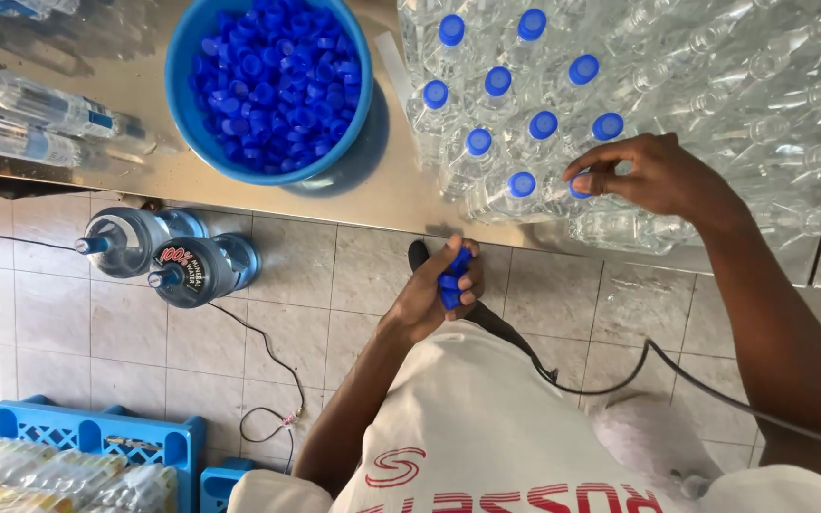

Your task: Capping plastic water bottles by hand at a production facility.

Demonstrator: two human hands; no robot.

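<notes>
The right hand pinched a blue cap onto an upright bottle right of the blue bowl, while the left hand clutched spare caps nearer the body.

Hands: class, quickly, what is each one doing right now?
Left hand: closed, holding blue caps.
Right hand: fingertips pinching a blue cap on a bottle.

- left hand is curling shut in a loose fist near the torso, forearm bending up from the elbow
- right hand is reaching forward, arm extending, fingers bending down, thumb and fingertips pinching together, palm facing down
</notes>
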